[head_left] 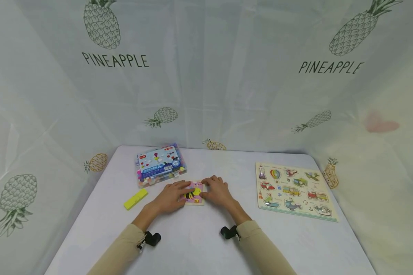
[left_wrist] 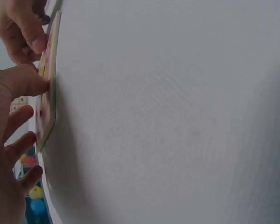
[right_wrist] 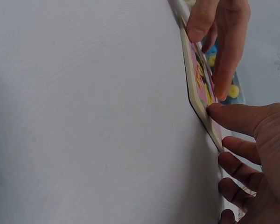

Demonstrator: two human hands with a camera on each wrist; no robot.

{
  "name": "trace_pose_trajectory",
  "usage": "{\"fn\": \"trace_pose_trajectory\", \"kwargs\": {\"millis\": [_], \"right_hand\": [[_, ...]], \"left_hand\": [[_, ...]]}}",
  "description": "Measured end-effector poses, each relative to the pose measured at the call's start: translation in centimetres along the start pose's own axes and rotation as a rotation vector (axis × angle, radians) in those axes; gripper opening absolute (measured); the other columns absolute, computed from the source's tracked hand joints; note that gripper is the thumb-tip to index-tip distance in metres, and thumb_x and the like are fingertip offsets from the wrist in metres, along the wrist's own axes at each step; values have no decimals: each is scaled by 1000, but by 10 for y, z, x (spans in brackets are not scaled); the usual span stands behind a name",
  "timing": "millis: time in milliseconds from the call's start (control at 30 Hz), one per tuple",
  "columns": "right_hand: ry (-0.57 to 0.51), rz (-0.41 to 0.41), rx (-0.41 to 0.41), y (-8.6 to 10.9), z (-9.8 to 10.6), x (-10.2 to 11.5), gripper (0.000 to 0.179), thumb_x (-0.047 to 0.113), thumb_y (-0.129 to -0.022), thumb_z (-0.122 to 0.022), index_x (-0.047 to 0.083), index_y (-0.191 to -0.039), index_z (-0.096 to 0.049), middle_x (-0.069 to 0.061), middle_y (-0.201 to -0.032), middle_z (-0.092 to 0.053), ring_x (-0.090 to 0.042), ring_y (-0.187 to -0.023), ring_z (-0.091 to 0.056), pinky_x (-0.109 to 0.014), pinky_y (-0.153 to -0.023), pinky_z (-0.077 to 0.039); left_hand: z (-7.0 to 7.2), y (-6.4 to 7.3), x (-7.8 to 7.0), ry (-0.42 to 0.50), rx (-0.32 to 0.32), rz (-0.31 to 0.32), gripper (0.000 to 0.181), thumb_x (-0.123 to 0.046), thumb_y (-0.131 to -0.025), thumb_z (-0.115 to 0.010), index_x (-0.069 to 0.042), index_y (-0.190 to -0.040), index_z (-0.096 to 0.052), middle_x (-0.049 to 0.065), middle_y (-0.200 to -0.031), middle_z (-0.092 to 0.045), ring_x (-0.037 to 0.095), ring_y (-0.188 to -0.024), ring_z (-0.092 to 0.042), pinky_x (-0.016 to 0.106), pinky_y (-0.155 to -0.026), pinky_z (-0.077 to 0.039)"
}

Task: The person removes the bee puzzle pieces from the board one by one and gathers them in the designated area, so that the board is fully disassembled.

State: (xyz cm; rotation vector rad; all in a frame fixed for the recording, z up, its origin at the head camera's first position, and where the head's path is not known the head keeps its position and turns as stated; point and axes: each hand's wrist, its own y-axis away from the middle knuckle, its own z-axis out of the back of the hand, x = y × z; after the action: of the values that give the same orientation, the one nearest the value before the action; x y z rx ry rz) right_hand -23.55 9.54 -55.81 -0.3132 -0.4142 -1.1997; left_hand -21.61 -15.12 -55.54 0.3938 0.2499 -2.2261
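Sleeves: a tan left sleeve [head_left: 118,246] and tan right sleeve [head_left: 263,244], nearest, each with a black wrist camera [head_left: 153,239] at the cuff.
Bee board: a small pink board [head_left: 197,193] picturing a yellow-and-black bee, on the middle of the surface [head_left: 199,244], between both hands.
Left hand's grip: the left hand [head_left: 170,196] has its fingers spread over the board's left side, thumb and fingertips touching it.
Right hand's grip: the right hand [head_left: 218,191] has its fingers spread and slightly bent, thumb and fingertips touching the right side.
Yellow block: a yellow block [head_left: 135,199], left of the left hand.
Bead case: a clear case [head_left: 161,164] with blue label, far left.
Vehicle board: a large picture board [head_left: 296,192], right.
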Motion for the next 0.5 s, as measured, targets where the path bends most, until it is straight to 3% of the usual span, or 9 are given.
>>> {"fn": "trace_pose_trajectory", "kwargs": {"millis": [500], "right_hand": [[-58,-46,-18,-5,-2,5,30,28,-93,-69,15,-119,-70,0,-104,-60,-25,-107,-53,-53,-85,-40]], "left_hand": [[0,0,-8,-38,5,-20,46,-14,-97,-59,-23,-143,-59,8,-158,-41,39,-147,-31,65,-108,-33]]}}
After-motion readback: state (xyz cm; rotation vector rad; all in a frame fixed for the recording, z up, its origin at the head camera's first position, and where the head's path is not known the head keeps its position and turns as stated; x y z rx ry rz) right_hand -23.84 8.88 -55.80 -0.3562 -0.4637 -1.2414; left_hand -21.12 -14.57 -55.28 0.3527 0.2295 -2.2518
